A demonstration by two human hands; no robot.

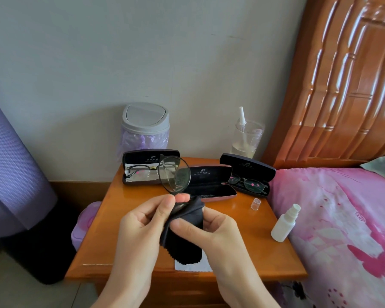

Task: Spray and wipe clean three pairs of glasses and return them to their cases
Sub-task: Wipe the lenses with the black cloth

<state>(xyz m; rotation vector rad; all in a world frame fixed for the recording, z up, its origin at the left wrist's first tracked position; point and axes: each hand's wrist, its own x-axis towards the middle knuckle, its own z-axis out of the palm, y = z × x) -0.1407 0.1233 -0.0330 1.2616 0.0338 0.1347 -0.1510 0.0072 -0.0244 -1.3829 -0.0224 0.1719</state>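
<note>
1. A white cloth (192,267) lay on the worktop (107,218) just under the hands, partly covered by the hanging end of the black cloth (182,234).
2. The left hand (140,223) was closed in a pinch on the held glasses (175,174), with thumb and fingertips at the lower rim. One round lens stood up above both hands.
3. The right hand (211,227) was clamped on the black cloth, which wrapped the lower part of the held glasses between the two hands.
4. To the right of the right hand, a white spray bottle (283,223) leaned tilted at the worktop's edge against the bed (342,218). Its clear cap (255,203) stood just beyond it, apart from it.
5. Beyond the hands three cases lay open. The middle case (211,185) sat directly behind the raised lens, showing its dark lining. The left case (150,156), beyond the left hand, held a black-rimmed pair (140,171). The right case (247,165), beyond the right hand, held a dark pair (250,182).
6. Farthest off, by the wall, a grey-lidded bin (145,121) stood behind the left case and a clear jar (248,138) behind the right case.
</note>
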